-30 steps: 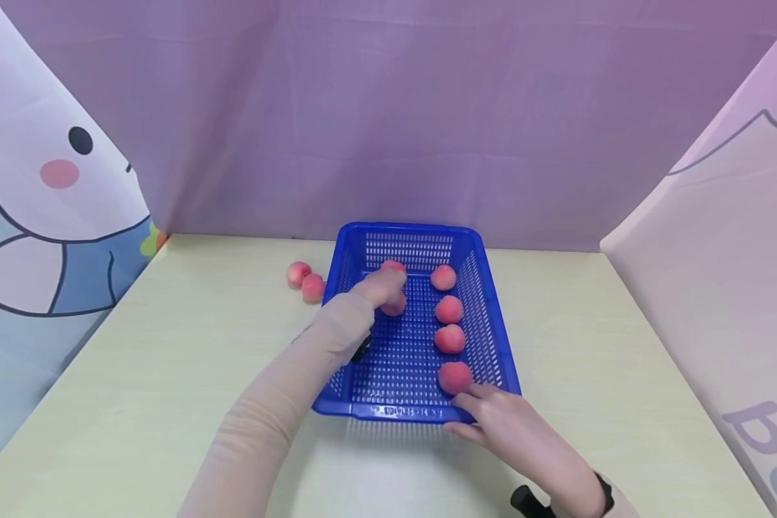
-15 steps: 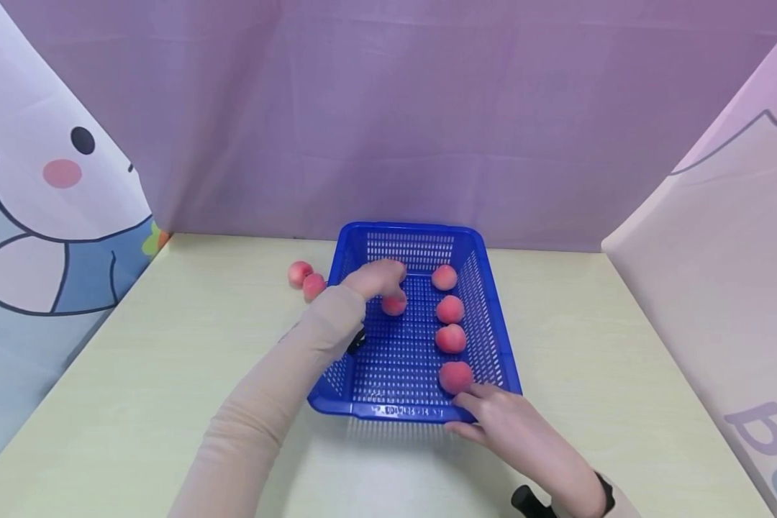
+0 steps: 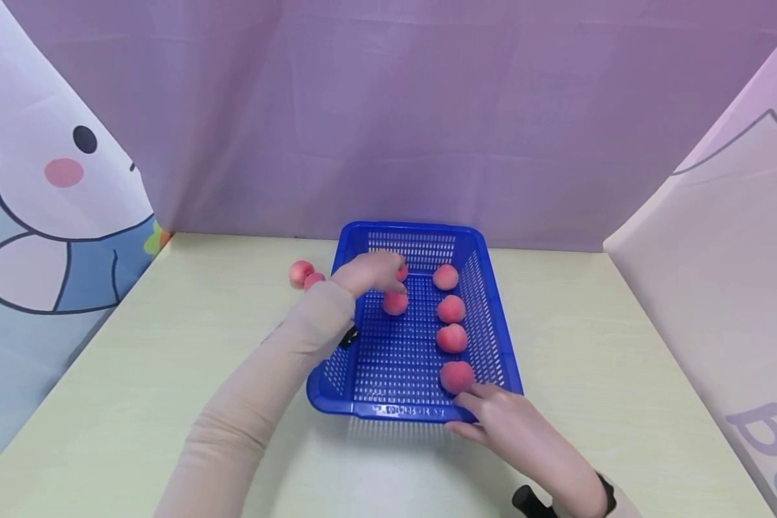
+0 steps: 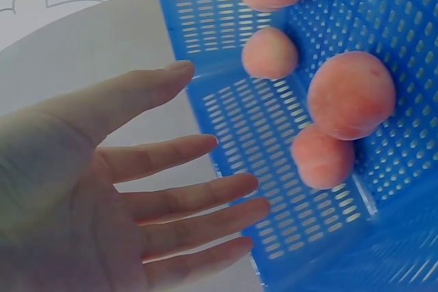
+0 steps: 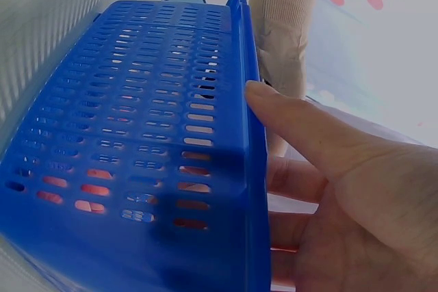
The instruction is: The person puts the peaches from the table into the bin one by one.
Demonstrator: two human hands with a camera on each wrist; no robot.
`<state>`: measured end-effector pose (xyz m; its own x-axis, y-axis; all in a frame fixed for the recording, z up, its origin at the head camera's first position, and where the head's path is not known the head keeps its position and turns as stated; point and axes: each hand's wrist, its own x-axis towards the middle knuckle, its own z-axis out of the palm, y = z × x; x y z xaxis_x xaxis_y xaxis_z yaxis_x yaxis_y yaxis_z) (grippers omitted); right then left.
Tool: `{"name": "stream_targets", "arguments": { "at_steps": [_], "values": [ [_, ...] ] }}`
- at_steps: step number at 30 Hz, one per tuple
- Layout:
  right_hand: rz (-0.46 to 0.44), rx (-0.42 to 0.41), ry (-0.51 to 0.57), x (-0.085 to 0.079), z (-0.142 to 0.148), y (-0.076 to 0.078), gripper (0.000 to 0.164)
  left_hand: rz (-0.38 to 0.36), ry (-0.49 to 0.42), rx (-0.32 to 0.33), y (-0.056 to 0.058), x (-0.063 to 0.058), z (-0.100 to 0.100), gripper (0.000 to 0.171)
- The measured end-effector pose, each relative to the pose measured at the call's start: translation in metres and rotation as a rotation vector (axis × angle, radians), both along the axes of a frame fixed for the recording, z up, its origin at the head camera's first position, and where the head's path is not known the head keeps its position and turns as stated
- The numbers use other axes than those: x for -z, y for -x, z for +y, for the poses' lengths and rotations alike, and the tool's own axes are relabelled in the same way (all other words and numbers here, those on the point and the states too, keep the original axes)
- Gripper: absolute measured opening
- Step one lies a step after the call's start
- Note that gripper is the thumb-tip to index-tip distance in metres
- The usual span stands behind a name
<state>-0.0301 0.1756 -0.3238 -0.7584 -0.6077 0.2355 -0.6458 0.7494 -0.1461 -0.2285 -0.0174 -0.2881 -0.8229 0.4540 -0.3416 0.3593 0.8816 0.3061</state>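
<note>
My left hand (image 3: pixel 372 272) is over the left back part of a blue plastic basket (image 3: pixel 414 411), its fingers extended and empty in the left wrist view. Right beside its fingertips, two peaches lie in the basket: a nearer peach (image 3: pixel 395 303) and a farther peach (image 3: pixel 402 273), partly hidden by the hand. Along the basket's right side runs a row of several peaches (image 3: pixel 452 338). My right hand (image 3: pixel 501 417) grips the front right rim, thumb outside and fingers over the edge, as the right wrist view shows the basket wall (image 5: pixel 137 100) beside it.
Two more peaches stand on the pale table (image 3: pixel 168 374) left of the basket: one peach (image 3: pixel 301 273) and another peach (image 3: pixel 314 279) partly covered by the left sleeve (image 3: pixel 265 381). A purple cloth (image 3: pixel 388 122) hangs behind the table, with printed cloths at both sides.
My left hand has drawn up and slightly left from the peaches in the left row, uncovering more of the nearer one. My right hand has stayed on the rim.
</note>
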Motion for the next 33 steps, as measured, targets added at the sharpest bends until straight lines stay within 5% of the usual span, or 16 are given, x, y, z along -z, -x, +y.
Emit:
{"name": "stream_targets", "arguments": {
  "at_steps": [18, 29, 33],
  "values": [
    [-0.008, -0.004, 0.009, 0.0, 0.0, 0.0, 0.031, 0.086, 0.003, 0.029, -0.019, -0.034, -0.018, 0.048],
    [-0.032, 0.017, -0.003, -0.001, -0.001, -0.001, 0.026, 0.136, -0.067, 0.039, -0.027, -0.043, -0.039, 0.054],
    [-0.04, 0.018, -0.003, -0.001, -0.001, -0.001, 0.024, 0.214, -0.073, 0.073, -0.028, -0.045, -0.047, 0.047]
  ]
}}
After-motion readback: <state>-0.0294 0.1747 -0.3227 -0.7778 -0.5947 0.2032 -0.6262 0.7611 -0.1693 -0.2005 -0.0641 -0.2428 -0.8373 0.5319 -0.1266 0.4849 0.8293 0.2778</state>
